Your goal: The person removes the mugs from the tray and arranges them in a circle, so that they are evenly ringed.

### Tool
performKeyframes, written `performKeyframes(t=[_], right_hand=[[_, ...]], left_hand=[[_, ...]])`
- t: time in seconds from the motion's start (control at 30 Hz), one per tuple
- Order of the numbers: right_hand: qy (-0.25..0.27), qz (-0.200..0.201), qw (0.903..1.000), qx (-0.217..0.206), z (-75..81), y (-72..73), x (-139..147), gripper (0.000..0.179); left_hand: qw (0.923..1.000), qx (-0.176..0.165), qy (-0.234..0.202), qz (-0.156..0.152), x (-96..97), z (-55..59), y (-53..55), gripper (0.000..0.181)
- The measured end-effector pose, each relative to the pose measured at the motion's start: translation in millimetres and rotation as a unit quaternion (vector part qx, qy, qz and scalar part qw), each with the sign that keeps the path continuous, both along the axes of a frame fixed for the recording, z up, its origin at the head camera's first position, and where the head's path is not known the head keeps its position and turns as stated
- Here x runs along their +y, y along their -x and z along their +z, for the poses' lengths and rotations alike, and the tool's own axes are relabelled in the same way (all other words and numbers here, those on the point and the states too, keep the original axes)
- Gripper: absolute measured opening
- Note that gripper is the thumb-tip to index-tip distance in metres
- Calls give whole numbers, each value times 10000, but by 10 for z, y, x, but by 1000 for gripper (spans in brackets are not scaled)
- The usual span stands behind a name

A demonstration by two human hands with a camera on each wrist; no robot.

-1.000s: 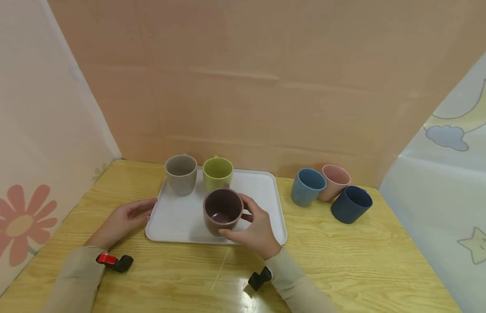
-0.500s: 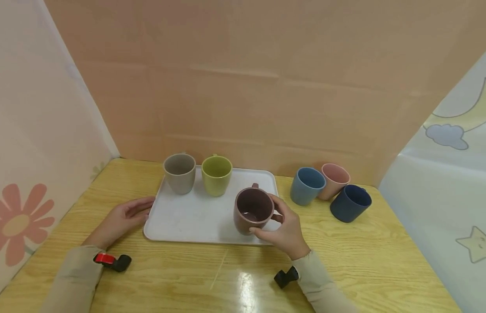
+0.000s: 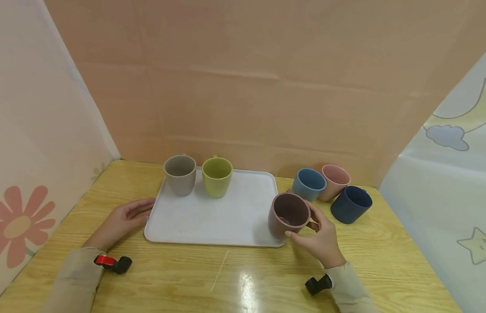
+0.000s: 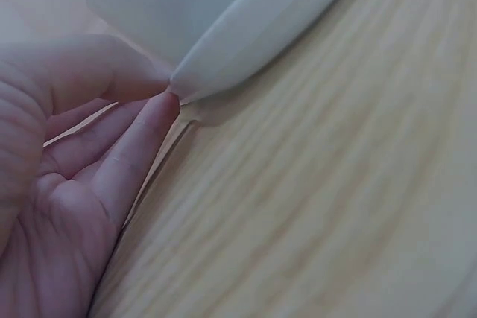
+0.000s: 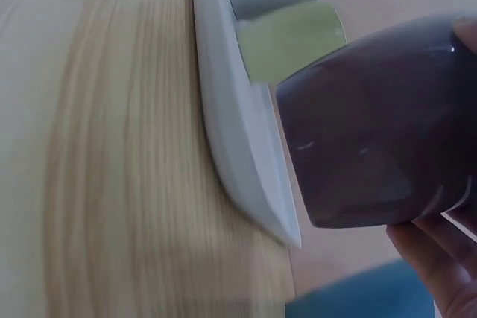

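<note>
My right hand (image 3: 319, 239) holds a dark plum mug (image 3: 279, 224), with the thumb at its near side and the fingers at its right side by the handle. In the right wrist view this mug (image 5: 365, 132) hangs in the air, its base clear of the white tray (image 5: 238, 117). In the head view it overlaps the tray's right front corner. My left hand (image 3: 123, 221) lies at the left edge of the tray (image 3: 203, 221), its fingertips touching the rim. A grey mug (image 3: 182, 184) and a yellow-green mug (image 3: 216, 187) stand on the tray's back left part.
Right of the tray, a blue mug (image 3: 305, 191), a pink mug (image 3: 328, 191) and a navy mug (image 3: 346, 211) cluster on the wooden table (image 3: 180, 278). The blue one is close behind the held mug. An orange-brown backdrop (image 3: 243, 100) rises behind the table.
My right hand has carried the plum mug rightward, from the tray's middle to its right front corner. The left hand and the other mugs have stayed in place.
</note>
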State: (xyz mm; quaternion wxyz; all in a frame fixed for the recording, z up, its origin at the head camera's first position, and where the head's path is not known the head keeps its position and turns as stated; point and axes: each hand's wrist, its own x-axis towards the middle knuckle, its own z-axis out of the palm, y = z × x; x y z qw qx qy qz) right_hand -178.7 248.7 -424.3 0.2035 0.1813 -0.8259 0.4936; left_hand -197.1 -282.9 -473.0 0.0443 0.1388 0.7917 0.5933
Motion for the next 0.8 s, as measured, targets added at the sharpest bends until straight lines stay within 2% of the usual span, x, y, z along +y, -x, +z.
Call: performKeyframes(t=[0.27, 0.43, 0.8], right_hand=[[50, -77, 9999, -105, -55, 20, 259, 86], [201, -16, 9991, -386, -96, 56, 369, 82], [855, 636, 9926, -586, -167, 185, 578, 76]], left_hand=[[9998, -44, 191, 13, -17, -12, 9, 56], [9997, -107, 238, 31, -31, -33, 26, 57], [9995, -145, 251, 82, -26, -32, 25, 57]])
